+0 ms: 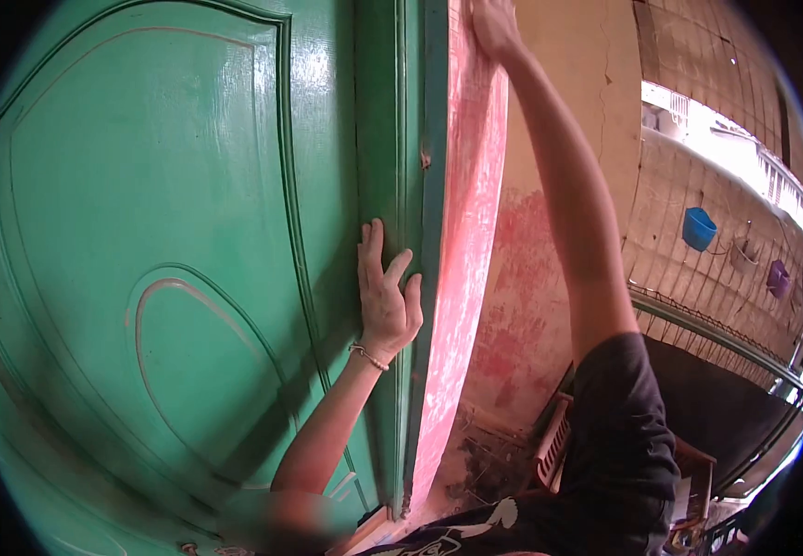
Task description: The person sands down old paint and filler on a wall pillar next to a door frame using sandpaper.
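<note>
My left hand (388, 301) lies against the green door frame (378, 130), at the edge of the green door (188, 148). Its fingers are stretched out and apart, with nothing held, and a bracelet (369, 358) circles the wrist. High up, my right hand (494, 30) rests on the pink painted wall edge (462, 232) beside the frame. That hand looks flat, though its fingertips are partly cut off by the top of the view. The door carries raised, curved panel mouldings and appears to sit against the frame.
To the right, blue (699, 228) and purple pots (777, 278) hang on a wire-grid wall (670, 185). A dark panel (726, 398) and a slatted wooden piece (554, 440) stand below. Debris (485, 454) lies on the floor near the wall's foot.
</note>
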`<move>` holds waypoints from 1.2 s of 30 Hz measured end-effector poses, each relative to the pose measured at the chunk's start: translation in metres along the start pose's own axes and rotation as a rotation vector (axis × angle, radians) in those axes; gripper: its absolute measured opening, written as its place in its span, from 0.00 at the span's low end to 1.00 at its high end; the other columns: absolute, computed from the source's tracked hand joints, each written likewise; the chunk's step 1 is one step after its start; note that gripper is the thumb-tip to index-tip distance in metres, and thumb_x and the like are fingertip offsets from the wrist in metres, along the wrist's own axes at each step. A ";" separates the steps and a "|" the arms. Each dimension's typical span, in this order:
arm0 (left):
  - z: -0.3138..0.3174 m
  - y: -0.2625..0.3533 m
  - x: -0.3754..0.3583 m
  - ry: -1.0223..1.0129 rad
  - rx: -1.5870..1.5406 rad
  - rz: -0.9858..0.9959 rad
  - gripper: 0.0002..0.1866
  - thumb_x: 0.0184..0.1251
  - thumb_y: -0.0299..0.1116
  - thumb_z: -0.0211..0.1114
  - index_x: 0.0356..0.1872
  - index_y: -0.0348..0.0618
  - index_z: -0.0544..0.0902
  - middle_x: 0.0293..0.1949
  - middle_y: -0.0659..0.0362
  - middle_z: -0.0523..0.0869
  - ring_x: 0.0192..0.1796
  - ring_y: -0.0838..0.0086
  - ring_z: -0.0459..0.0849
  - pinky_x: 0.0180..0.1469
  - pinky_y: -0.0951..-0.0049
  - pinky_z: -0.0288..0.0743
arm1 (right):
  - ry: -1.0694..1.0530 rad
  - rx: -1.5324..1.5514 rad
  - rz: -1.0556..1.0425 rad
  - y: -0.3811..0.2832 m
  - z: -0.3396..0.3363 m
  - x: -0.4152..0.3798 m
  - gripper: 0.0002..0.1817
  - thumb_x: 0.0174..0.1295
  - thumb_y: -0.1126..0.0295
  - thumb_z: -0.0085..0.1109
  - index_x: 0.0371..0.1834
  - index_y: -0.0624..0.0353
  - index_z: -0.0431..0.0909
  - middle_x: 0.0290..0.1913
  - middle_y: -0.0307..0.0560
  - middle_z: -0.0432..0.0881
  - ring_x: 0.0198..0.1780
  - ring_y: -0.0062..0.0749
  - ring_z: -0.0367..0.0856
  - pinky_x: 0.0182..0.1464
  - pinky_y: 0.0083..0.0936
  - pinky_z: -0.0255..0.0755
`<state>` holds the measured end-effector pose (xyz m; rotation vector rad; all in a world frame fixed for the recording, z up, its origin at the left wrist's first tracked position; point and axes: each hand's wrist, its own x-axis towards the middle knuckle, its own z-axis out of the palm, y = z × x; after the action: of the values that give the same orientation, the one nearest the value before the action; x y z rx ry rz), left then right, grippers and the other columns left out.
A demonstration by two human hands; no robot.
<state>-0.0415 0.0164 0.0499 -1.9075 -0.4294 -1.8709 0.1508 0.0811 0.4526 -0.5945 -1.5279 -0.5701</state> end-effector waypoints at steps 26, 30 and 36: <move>0.029 0.205 -0.303 -0.445 -0.568 -1.268 0.24 0.81 0.32 0.64 0.70 0.33 0.68 0.52 0.49 0.87 0.52 0.70 0.85 0.60 0.68 0.79 | 0.327 0.969 1.863 -0.102 -0.185 -0.799 0.15 0.83 0.69 0.52 0.64 0.60 0.83 0.50 0.41 0.90 0.46 0.27 0.89 0.50 0.29 0.84; 0.061 0.231 -0.359 -0.748 -0.707 -1.822 0.28 0.80 0.39 0.70 0.72 0.38 0.71 0.59 0.54 0.85 0.56 0.71 0.86 0.60 0.66 0.81 | 0.140 0.757 1.736 -0.090 -0.241 -0.807 0.17 0.81 0.67 0.57 0.65 0.63 0.83 0.54 0.41 0.89 0.54 0.22 0.86 0.57 0.28 0.81; 0.108 0.273 -0.355 -0.667 -0.872 -1.786 0.17 0.74 0.23 0.72 0.60 0.36 0.82 0.57 0.57 0.88 0.57 0.74 0.87 0.62 0.69 0.81 | -0.125 0.676 1.630 -0.075 -0.302 -0.830 0.19 0.71 0.66 0.72 0.61 0.64 0.87 0.51 0.41 0.91 0.51 0.23 0.86 0.60 0.27 0.79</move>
<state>0.1750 -0.1353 -0.3270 -3.1259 -2.5465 -2.2973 0.3462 -0.2005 -0.3652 -1.0697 -0.7994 1.1794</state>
